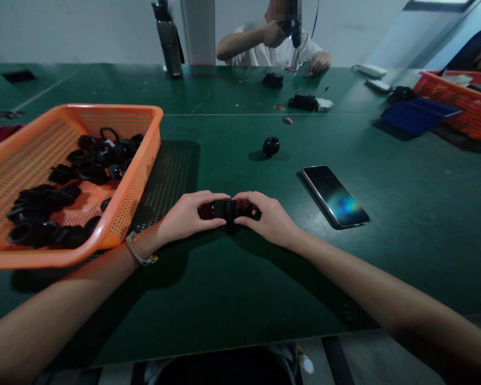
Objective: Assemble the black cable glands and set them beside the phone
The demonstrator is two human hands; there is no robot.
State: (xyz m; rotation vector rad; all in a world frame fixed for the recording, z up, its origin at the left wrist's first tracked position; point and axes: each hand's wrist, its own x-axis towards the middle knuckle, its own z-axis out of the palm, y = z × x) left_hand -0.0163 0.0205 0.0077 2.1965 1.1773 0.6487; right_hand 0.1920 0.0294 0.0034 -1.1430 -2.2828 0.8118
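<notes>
Both hands meet at the middle of the green table (208, 299), around a black plastic fitting (223, 209). My left hand (188, 216) closes its thumb and fingers on the fitting's left side. On the right end, my right hand (264, 216) pinches the same piece; its fingers partly hide that end. Beyond the hands stands a single round black fitting (271, 146) with an opening in it. More black fittings (92, 160) lie in the orange basket (154, 115) to the left.
A phone (334, 195) lies right of my hands. At the far side sits a person (260, 45) holding a dark tool. Small black parts (302, 101), a blue tray (417, 115), a red basket (452, 96) and an upright dark device (169, 45) are farther back.
</notes>
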